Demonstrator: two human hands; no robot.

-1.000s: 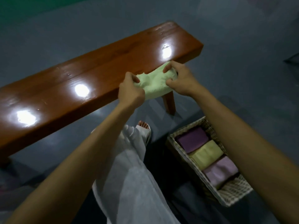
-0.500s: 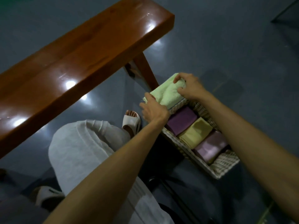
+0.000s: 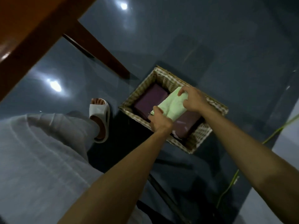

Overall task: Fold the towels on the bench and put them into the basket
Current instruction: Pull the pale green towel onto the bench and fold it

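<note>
The green towel (image 3: 171, 107), above the basket's (image 3: 168, 79) far rim half a second ago, is now going down inside, across the purple towels (image 3: 150, 99). The left hand (image 3: 159, 120) is pinching its near end and the right hand (image 3: 194, 99) is gripping its far end, fingers curled on cloth, arms reaching down.

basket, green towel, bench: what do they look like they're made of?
Basket: woven wicker or a similar fibre, matte; a light-and-tan checked weave shows.
Green towel: soft cloth, probably terry, matte; it creases and sags.
Bench: wood, likely varnished; reddish-brown with a glossy glint.
</note>
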